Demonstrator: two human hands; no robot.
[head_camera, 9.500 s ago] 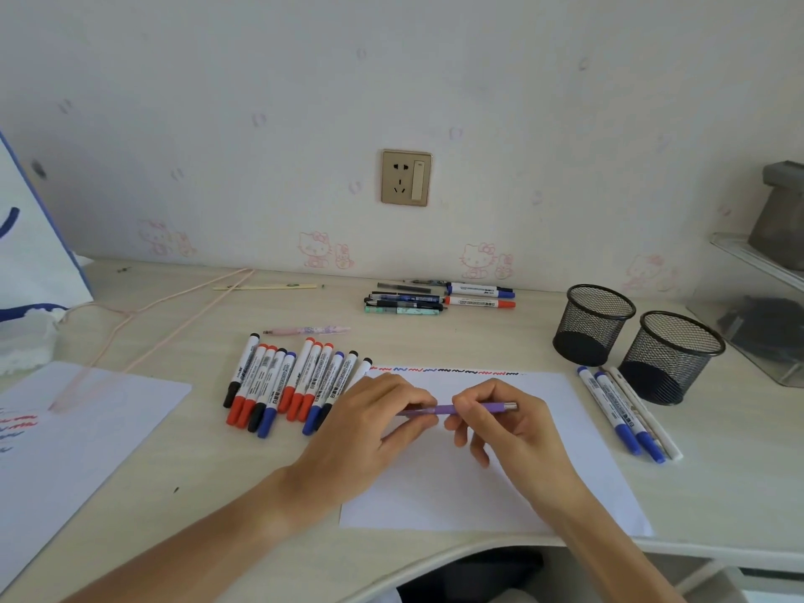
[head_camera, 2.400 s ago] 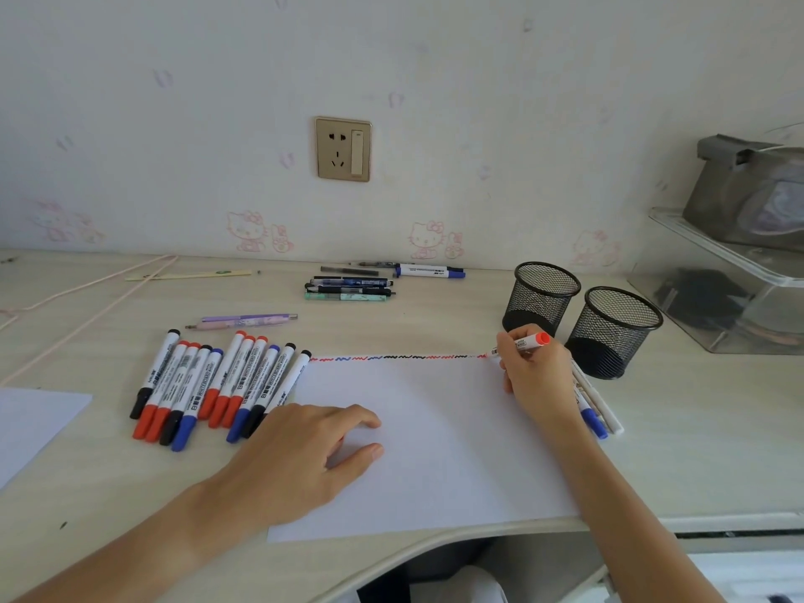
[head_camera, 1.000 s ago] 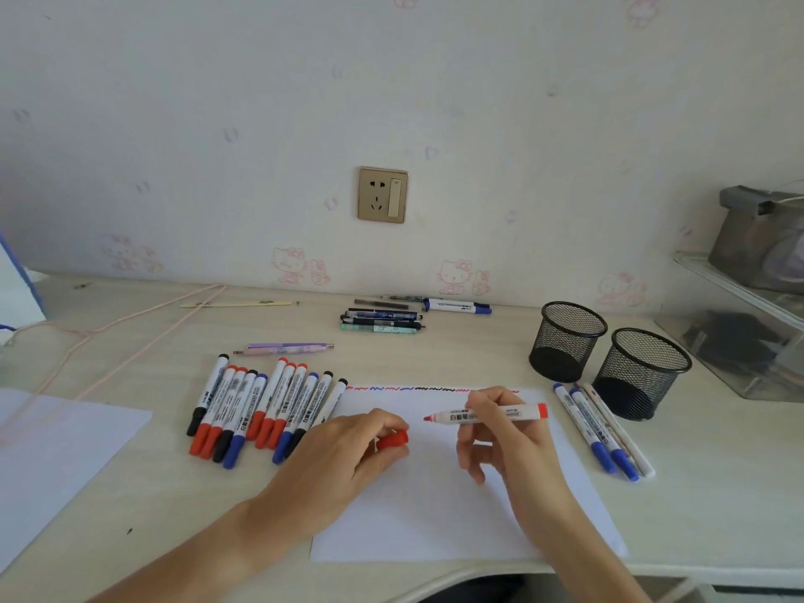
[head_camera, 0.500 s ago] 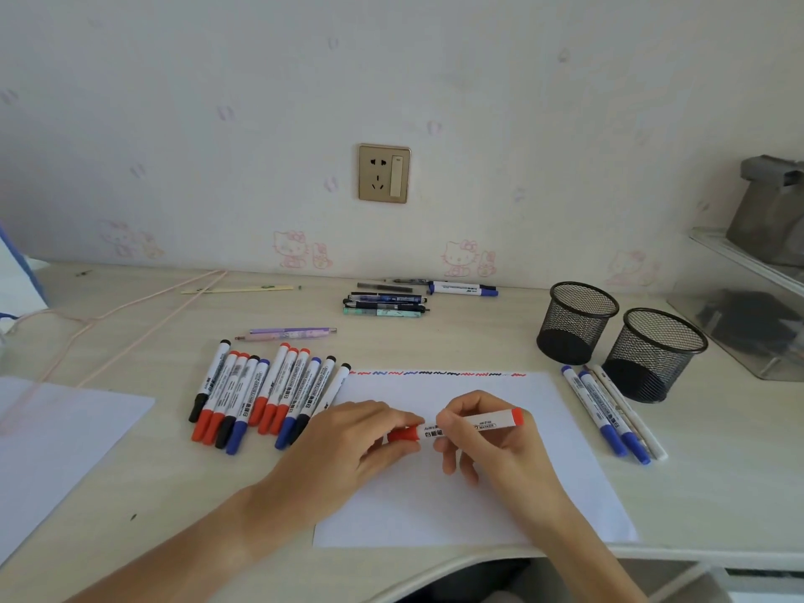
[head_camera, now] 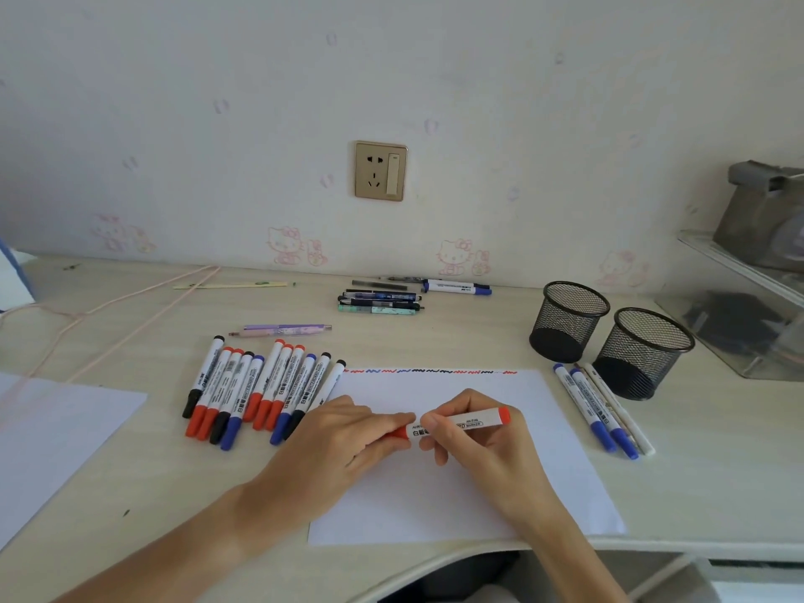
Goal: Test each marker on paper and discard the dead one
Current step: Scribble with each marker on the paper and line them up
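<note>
Head view: both hands meet over the white paper [head_camera: 457,493] on the table [head_camera: 696,493].
Red marker [head_camera: 472,422]: lies level above the paper's middle, gripped by both hands.
Left hand [head_camera: 343,446]: fingers curl round the red cap [head_camera: 398,433] at the marker's left end.
Right hand [head_camera: 474,446]: thumb and fingers pinch the white barrel.
Paper marks: a row of red, blue and black squiggles [head_camera: 428,371] along the far edge.
Marker row [head_camera: 261,389]: eleven capped markers side by side, left of the paper; the nearest touches its corner.
Right of paper: three pens [head_camera: 602,411], two blue-capped, one white.
Mesh cups [head_camera: 609,337]: two black ones, behind those pens.
Far edge: a cluster of pens [head_camera: 383,300] and one blue marker [head_camera: 457,287].
Second sheet [head_camera: 52,437]: far left.
</note>
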